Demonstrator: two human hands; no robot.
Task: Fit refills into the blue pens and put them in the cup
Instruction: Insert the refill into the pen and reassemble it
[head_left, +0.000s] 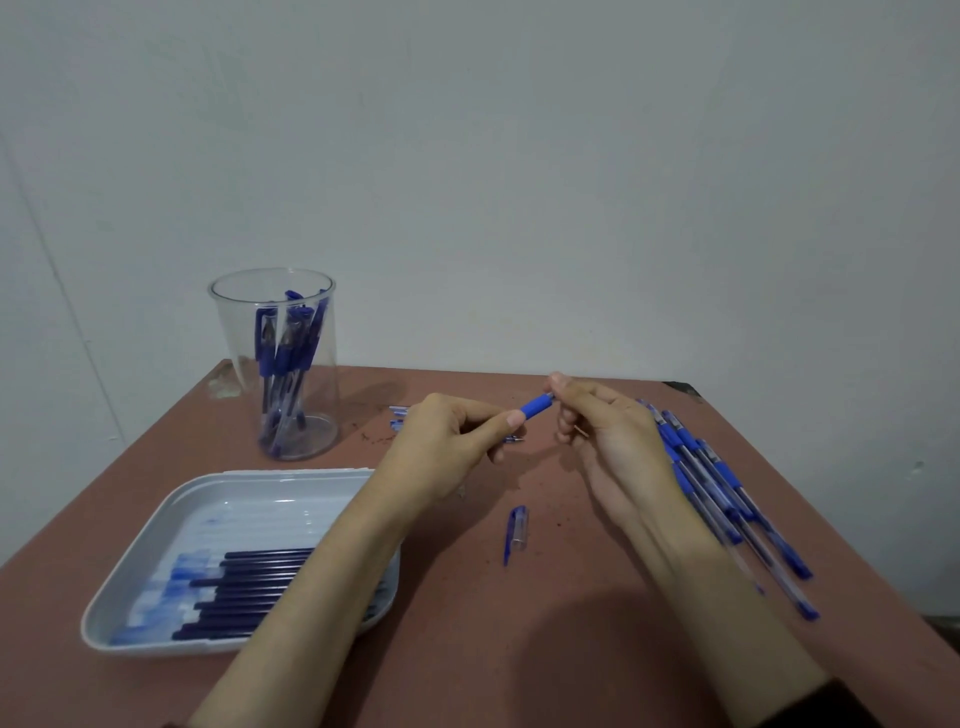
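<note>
Left forearm (291, 623) crosses the refill tray (171, 499); left hand (447, 447) and right hand (613, 441) pinch opposite ends of one blue pen (537, 405), lying crosswise; the cup (228, 332) stands far-left, nearer the left hand.

Both hands hold one pen (537, 405) above the middle of the tabletop (519, 649): the left hand (447, 447) pinches its near part, the right hand (608, 436) its blue grip. A cup (234, 322) holding pens stands at the far left corner, a tray (171, 512) of refills (249, 582) at the near left. A cap (517, 530) lies between the forearms, and loose pens (717, 483) lie by the right edge.
</note>
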